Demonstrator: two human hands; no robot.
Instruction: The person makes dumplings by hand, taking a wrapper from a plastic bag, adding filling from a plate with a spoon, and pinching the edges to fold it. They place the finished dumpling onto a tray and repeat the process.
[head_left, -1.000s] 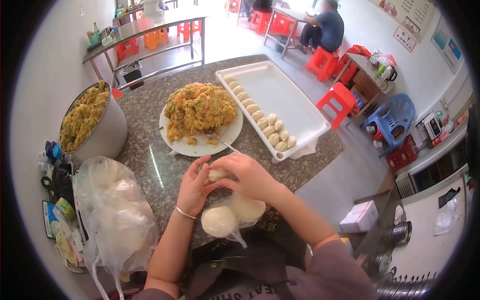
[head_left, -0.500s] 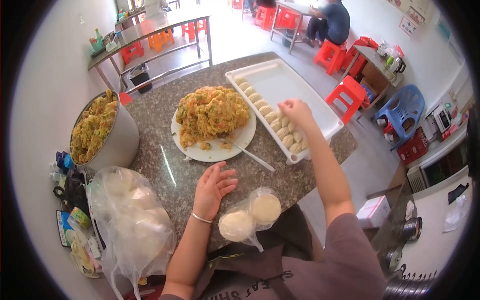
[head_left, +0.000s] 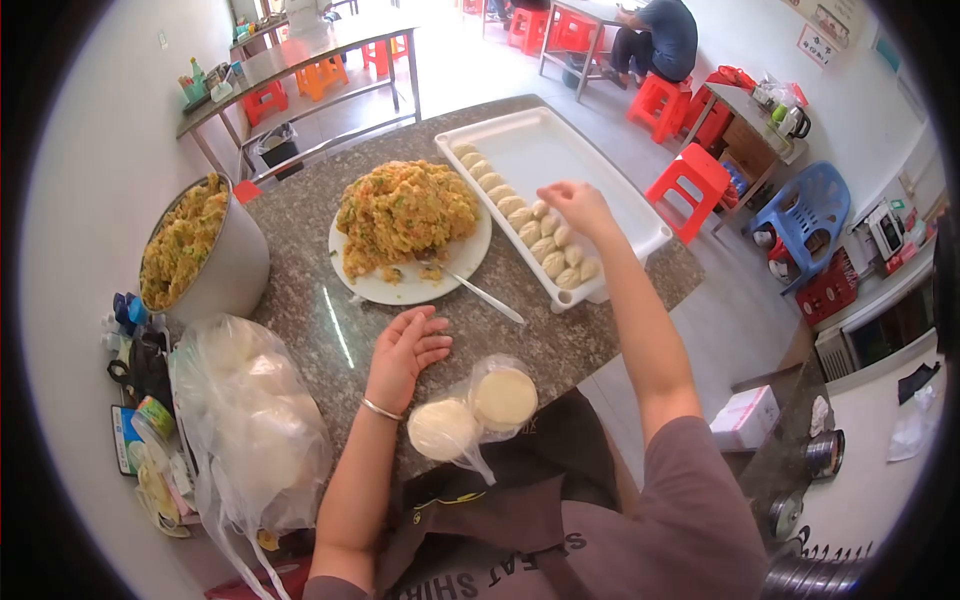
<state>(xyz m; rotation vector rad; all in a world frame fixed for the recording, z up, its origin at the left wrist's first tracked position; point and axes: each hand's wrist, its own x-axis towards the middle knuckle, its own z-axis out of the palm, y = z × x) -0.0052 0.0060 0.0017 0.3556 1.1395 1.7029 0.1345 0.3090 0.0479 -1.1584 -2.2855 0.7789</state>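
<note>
**Right hand over the dumpling tray, left hand idle on the worktop**

Right hand (head_left: 575, 205) is stretched out over the white tray (head_left: 610, 170), fingers bunched & pointing down at the dumplings (head_left: 530, 232). Can't tell whether they pinch one or just touch the row. The dumplings lie in the tray's left part: one long row along the edge next to the plate, plus a 2nd, shorter row beside it at the near end.

Left hand (head_left: 405, 350) lies palm up on the speckled stone worktop (head_left: 310, 320), fingers loose & apart, nothing in it. There's a thin bracelet (head_left: 380, 409) on the wrist. Just beside the hand, at the near edge, is a small clear bag (head_left: 475, 410) w/ two stacks of round dough wrappers.

Btwn left hand & tray is a white plate (head_left: 400, 292) heaped w/ orange-green filling (head_left: 405, 210). A spoon (head_left: 480, 293) has its bowl end on the plate, handle sticking out toward the tray's near end.

Far left is a metal pot (head_left: 235, 270) w/ more of the same mix. In front of it is a big clear bag (head_left: 255, 420) of pale round stacks. In the background another person (head_left: 665, 30) sits at a table, red stools (head_left: 690, 175) around.
</note>
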